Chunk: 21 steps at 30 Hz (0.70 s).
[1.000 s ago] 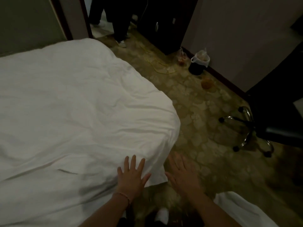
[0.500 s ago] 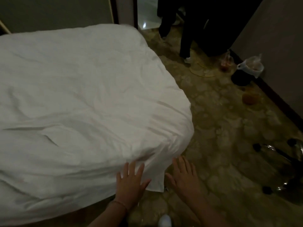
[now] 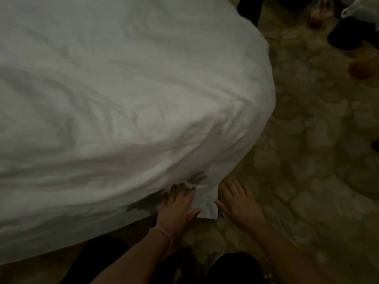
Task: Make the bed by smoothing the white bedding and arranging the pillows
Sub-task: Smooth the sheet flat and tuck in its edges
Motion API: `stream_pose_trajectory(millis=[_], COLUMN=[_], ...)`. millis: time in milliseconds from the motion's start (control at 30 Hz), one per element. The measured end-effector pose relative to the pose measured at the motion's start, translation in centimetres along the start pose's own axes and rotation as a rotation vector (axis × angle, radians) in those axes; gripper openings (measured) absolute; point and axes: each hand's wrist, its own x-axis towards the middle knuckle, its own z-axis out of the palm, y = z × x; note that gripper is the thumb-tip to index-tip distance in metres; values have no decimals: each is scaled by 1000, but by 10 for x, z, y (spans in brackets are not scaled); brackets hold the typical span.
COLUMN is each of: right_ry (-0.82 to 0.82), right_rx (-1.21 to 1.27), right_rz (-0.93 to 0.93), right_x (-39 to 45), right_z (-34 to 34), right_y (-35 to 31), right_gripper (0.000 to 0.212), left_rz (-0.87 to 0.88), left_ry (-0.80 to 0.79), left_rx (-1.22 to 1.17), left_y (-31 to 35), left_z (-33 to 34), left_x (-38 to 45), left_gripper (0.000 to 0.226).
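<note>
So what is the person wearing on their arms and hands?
Both forearms are bare, with no sleeves or gloves showing. The left hand has a thin, pale beaded bracelet round its wrist. The right hand and its wrist wear nothing visible.

Patterned beige carpet (image 3: pixel 307 140) all over the right side. Dark bin with a white liner (image 3: pixel 352 27) far right, blurry orange-brown thing (image 3: pixel 361 68) on the floor just near it. Someone's dark trouser leg (image 3: pixel 249 9) at the far edge.
</note>
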Motion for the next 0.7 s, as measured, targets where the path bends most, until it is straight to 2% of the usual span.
stream_pose_trajectory(millis=[67, 133, 233, 333, 433, 500, 567, 700], right_ry=[13, -20, 9, 92, 163, 173, 119, 21], right_rx=[18, 98, 102, -3, 47, 41, 18, -42], right_rz=[-12, -28, -109, -283, -392, -475, -517, -483], right_x=[11, 20, 38, 61, 71, 72, 75, 86], right_z=[42, 76, 116, 149, 206, 242, 273, 321], right_y=[14, 26, 43, 54, 52, 48, 48, 47], right_gripper=[75, 73, 70, 69, 71, 74, 76, 83], left_rz=[-26, -29, -16, 52, 99, 78, 55, 12], left_ry=[-13, -51, 23, 128, 217, 209, 208, 205], left_rx=[-38, -44, 103, 132, 140, 149, 182, 188], left_y=[-6, -12, -28, -34, -33, -38, -45, -55], left_z=[31, 60, 104, 134, 173, 199, 219, 243], left_x=[20, 35, 72, 110, 130, 137, 144, 148], left_gripper=[105, 113, 96, 77, 78, 80, 82, 85])
